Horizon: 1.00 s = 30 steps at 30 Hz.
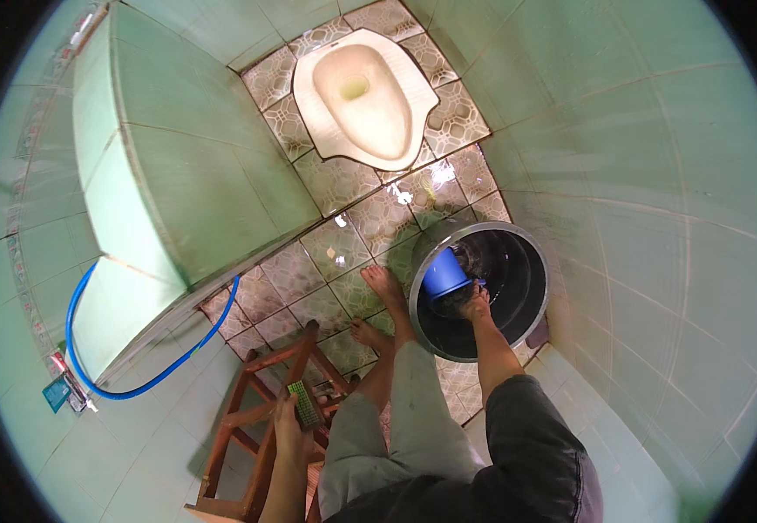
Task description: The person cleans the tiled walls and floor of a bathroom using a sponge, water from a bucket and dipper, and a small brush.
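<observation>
My right hand reaches into a round black tub and grips the handle of a blue water dipper. The dipper is tilted on its side over the dark inside of the tub, where some water glints. Down at the left, my left hand is closed on a scrubbing brush with green bristles facing up. It is held beside a reddish-brown wooden stool.
A cream squat toilet is set in the wet, patterned tile floor ahead. A green-tiled block rises at the left, with a blue hose looping from it. My bare feet stand between stool and tub.
</observation>
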{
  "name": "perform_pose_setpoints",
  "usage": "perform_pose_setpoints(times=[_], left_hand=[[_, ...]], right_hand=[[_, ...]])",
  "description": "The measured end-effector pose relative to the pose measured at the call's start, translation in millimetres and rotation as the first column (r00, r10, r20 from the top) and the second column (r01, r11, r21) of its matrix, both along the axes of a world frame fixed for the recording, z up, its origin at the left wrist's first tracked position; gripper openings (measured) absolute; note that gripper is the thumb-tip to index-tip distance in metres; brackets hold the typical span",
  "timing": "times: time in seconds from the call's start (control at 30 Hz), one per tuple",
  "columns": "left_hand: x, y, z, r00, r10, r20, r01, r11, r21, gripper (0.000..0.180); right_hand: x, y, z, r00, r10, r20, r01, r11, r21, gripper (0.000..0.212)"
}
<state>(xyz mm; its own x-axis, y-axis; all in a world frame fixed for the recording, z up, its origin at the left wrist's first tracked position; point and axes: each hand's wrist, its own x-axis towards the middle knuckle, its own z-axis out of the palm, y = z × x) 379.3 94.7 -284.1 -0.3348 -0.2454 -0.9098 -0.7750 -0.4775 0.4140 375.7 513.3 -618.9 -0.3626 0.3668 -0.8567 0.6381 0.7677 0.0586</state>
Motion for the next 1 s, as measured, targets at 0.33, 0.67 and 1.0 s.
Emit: perform_pose_setpoints(times=[0.33,0.67,1.0], left_hand=[[8,2,-53,0.998,-0.036,0.047,0.035,0.999,0.028,0.029],[4,0,-69,0.997,-0.056,0.062,0.05,0.995,0.089,0.029],[8,-16,-63,1.0,0.008,0.009,-0.009,0.995,0.098,0.027]], right_hand=[[48,26,-125,0.91,-0.391,-0.14,0.288,0.837,-0.465,0.095],[4,28,-22,0.801,0.092,-0.591,-0.036,0.994,0.106,0.022],[1,3,-19,0.835,0.369,-0.408,-0.225,0.906,0.358,0.06]])
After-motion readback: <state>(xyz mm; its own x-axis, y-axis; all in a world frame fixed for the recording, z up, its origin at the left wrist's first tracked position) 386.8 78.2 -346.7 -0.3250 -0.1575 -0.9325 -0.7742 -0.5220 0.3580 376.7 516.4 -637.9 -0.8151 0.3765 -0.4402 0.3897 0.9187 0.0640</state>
